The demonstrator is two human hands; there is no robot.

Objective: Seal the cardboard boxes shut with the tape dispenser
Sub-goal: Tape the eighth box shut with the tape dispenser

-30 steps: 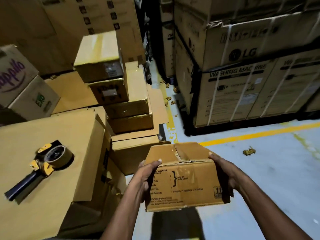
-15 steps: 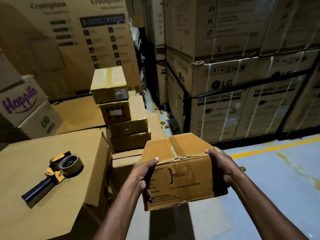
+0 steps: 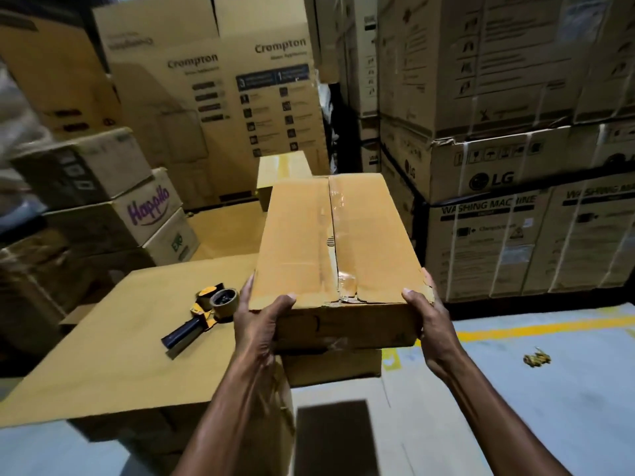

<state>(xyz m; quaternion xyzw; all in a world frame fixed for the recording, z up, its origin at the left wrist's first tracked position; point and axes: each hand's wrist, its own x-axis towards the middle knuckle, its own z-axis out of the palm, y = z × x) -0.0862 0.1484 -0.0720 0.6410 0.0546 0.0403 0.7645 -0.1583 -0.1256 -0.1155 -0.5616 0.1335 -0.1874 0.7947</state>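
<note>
1. So there's one long box (image 3: 330,242) held up in the air by both hands, about chest height, with its short end towards the camera.
2. Left hand (image 3: 261,321) has the near-left corner. The thumb lies on top and the fingers (image 3: 249,293) are wrapped round the side, so it's a proper hold.
3. Right hand (image 3: 429,314) does the same on the near-right corner, thumb on the lid and the rest curled round the edge.
4. The top flaps meet at a centre seam. There's some shiny old tape along it, and the cardboard is torn at the near end.
5. The tape dispenser (image 3: 202,314) is just left of the left hand. It's lying on its side on a big flat carton (image 3: 120,355), handle pointing at the camera, and nobody's touching it.
6. Another box (image 3: 333,367) sits right under the held one.
7. Behind are Crompton cartons (image 3: 220,97), a Happilo box (image 3: 147,207) on the left and strapped LG cartons (image 3: 491,180) on the right.
8. The grey floor (image 3: 549,407) has a yellow line (image 3: 515,329) and a bit of scrap (image 3: 536,359).
</note>
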